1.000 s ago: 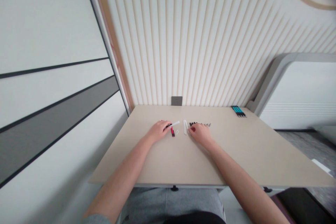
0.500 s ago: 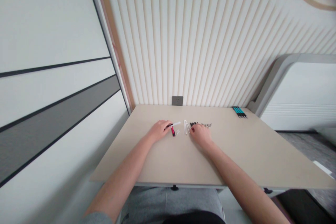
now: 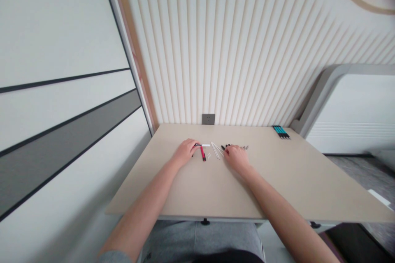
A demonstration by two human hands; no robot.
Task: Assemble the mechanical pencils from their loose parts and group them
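**Pinching a white tube (image 3: pixel 205 145) in the left hand (image 3: pixel 185 151), with the right hand (image 3: pixel 237 156) low beside fanned white sticks (image 3: pixel 215 151)**

Holds the tube almost level, pointing right, above the far half of the tabletop (image 3: pixel 188 197), nearer the left edge than the right. Left grip narrow, closed around a black piece (image 3: pixel 196 145) at the tube's end; cannot tell whether joined to it.

With the right hand, bends over a row of black pieces (image 3: pixel 222 147) and silver pieces (image 3: pixel 246 147), thumb and fingers drawn together at the end of one white stick. Cannot tell whether gripping that stick or merely touching it.

Between the hands, also note a red-and-black piece (image 3: pixel 203 153) just beside the left fingertips, slanting toward the near edge, and small whitish bits (image 3: pixel 209 155) to its right. In the far right corner, find teal-and-black pens (image 3: pixel 281 132) side by side.

Judging by the poses, seems to be at the step of steadying one part at the left while picking among slim parts at the right. Calls next for a fine fingertip pinch on a single piece, without rolling its neighbours, and a steady, level hold at the left.
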